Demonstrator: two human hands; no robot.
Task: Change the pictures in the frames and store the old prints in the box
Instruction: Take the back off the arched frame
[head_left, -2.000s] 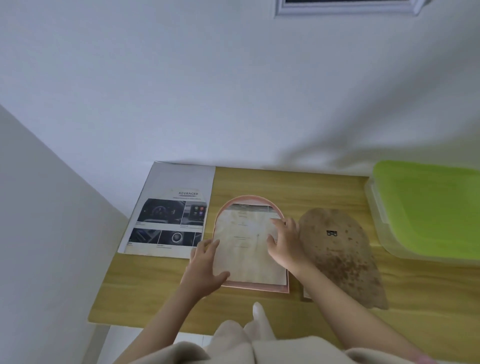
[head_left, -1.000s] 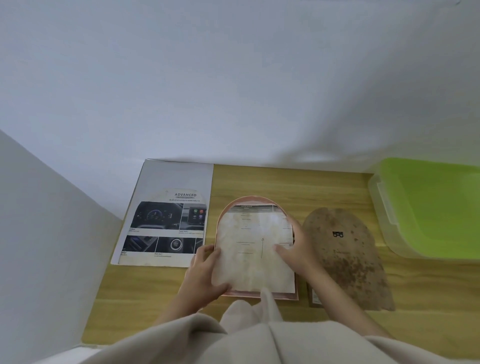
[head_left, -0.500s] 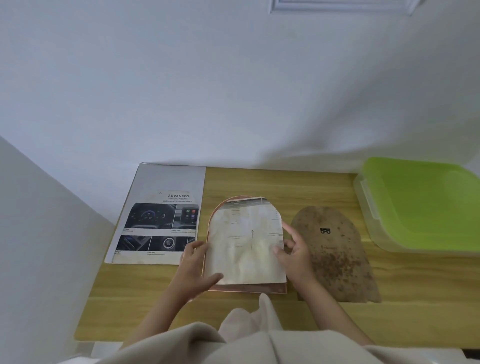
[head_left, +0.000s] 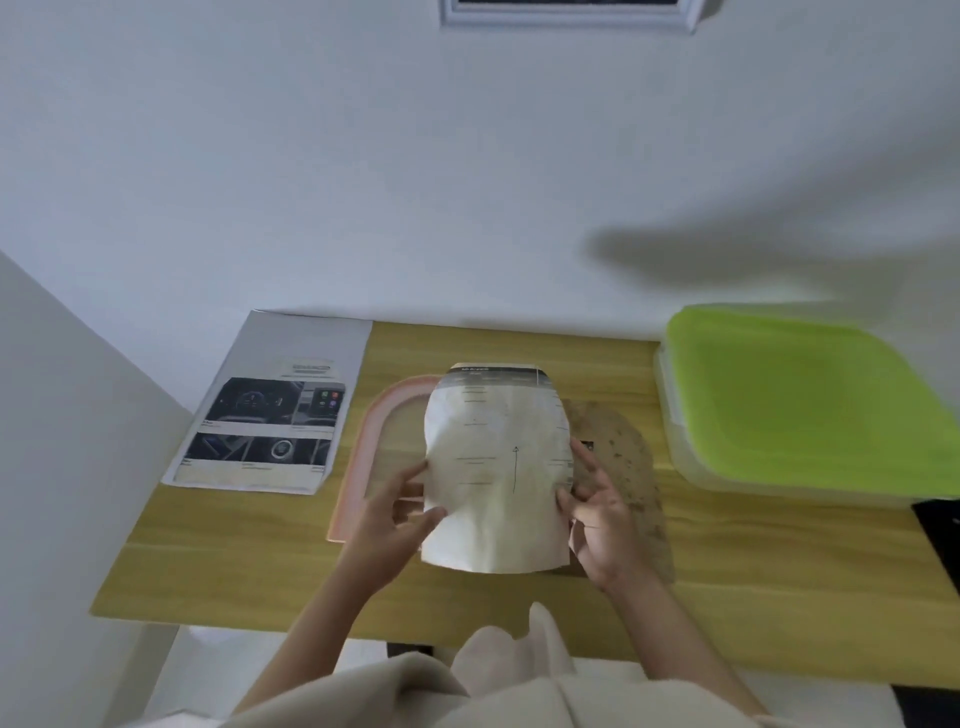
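pale print held up between 2 hands over the pink frame

wood-grain bench (head_left: 234, 561) carries everything here. the arched print (head_left: 493, 467), cream and creased, is held clear of the bench top, tilted, with its rounded top edge away from the person and its straight bottom edge nearest. the left hand (head_left: 392, 525) grips the print's left edge, thumb on the face and fingers (head_left: 410, 480) curled behind. the right hand (head_left: 602, 519) holds the right edge, fingers spread along it and thumb pressing the front. the pink frame (head_left: 369, 441) lies flat just left of and under the print, its arched rim and left side showing, its right side hidden. the speckled brown backing board (head_left: 631, 467) lies just right of the frame, partly behind the right hand. a car brochure (head_left: 275, 410) lies at the bench's far left corner against the wall, its left edge overhanging the bench edge. the box with a green lid (head_left: 800, 400) sits at the far right, well apart from the hands, with bare bench between it and the board. bare bench also runs along the near edge on both sides.
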